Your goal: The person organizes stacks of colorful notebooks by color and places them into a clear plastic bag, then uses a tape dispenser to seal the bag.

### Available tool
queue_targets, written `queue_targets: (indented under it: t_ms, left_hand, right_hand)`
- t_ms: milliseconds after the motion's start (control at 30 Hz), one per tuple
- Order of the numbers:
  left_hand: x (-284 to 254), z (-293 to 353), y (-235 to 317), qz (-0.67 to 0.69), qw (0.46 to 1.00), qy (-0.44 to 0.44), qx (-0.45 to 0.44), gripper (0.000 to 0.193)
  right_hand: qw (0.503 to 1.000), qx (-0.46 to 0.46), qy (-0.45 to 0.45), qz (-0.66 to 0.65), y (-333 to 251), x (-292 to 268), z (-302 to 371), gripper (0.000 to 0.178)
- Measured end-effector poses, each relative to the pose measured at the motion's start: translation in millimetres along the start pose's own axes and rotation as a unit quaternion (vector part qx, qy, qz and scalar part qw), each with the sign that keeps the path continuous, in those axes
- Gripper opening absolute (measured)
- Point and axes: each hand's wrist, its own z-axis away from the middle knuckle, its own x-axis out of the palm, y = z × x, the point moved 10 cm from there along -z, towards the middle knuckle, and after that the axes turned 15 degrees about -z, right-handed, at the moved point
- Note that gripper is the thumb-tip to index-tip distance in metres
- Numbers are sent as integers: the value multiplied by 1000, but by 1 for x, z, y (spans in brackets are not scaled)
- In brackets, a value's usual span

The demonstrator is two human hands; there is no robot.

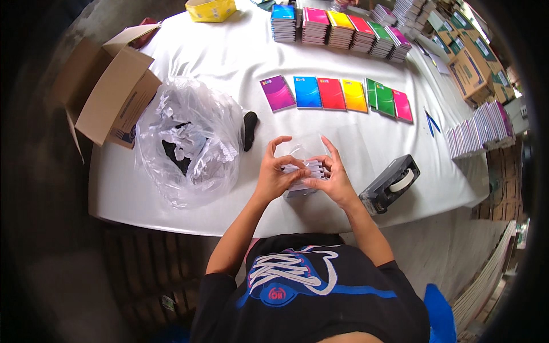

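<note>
Near the table's front edge stands a small stack of spiral notebooks (pixel 302 191), their white page edges partly covered by my fingers. Clear plastic film (pixel 303 146) rises behind and around the stack; whether it is a bag or a sheet I cannot tell. On the left side of the stack my left hand (pixel 277 174) is closed, thumb and fingers pinching the film, its index finger raised. My right hand (pixel 331 177) grips the film from the other side, thumb bent inward toward the left thumb. A black tape dispenser (pixel 392 183) with a pale roll sits to the right.
Single notebooks in several colours, such as a blue one (pixel 309 92), lie in a row beyond my hands. Taller notebook stacks (pixel 314 28) stand farther back. A plastic bag of crumpled paper (pixel 189 143) and an open carton (pixel 117 94) are left; blue-handled pliers (pixel 432 122) lie right.
</note>
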Motion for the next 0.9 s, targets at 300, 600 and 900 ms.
queue_targets:
  t_ms: [300,600,900]
  left_hand:
    - [15,17,-25,83,987,-100,-94,56]
    - [11,20,-45,114,974,-52,-188,17]
    - [-14,20,35,-210,976,37,36,53]
  right_hand:
    - [999,16,-34,34,2,2,-27,65]
    - [985,49,-44,157,-6,7,-30,20]
    - [965,-107,-28,237,-35,12,-22,12]
